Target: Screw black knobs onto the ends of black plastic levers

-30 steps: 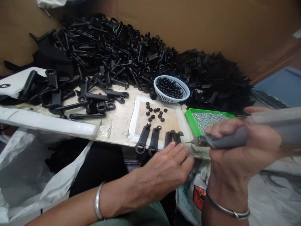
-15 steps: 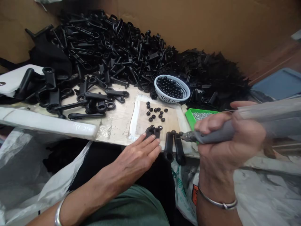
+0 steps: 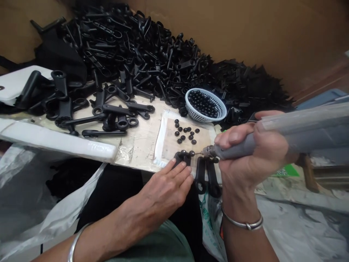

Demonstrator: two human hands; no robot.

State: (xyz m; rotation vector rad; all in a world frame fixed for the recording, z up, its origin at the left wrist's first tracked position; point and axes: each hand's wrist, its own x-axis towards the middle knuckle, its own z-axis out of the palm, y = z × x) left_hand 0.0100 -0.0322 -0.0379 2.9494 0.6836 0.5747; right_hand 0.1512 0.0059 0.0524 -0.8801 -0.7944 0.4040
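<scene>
My left hand (image 3: 167,187) lies at the table's front edge, fingers stretched out and resting on a pair of black plastic crank handles (image 3: 180,158). Small round knobs (image 3: 192,153) top their far ends. My right hand (image 3: 253,153) is wrapped round a grey electric screwdriver (image 3: 234,147), held nearly level. Its thin bit points left and reaches the right-hand knob; whether it sits in a screw there is too small to tell. Just right of my left hand, two more black crank handles (image 3: 201,174) lie side by side, their ringed ends jutting over the edge.
Several loose black knobs (image 3: 183,137) lie on a taped pad (image 3: 166,127). Behind is a light-blue basket (image 3: 191,106) of knobs. A large heap of black plastic parts (image 3: 131,54) fills the back. A white foam strip (image 3: 57,140) edges the left; a green tray (image 3: 290,170) shows behind my right wrist.
My right hand has moved the screwdriver left, its bit going from the two uncovered handles to the knob beside my left hand. My left hand stays on its handles; the view has shifted slightly.
</scene>
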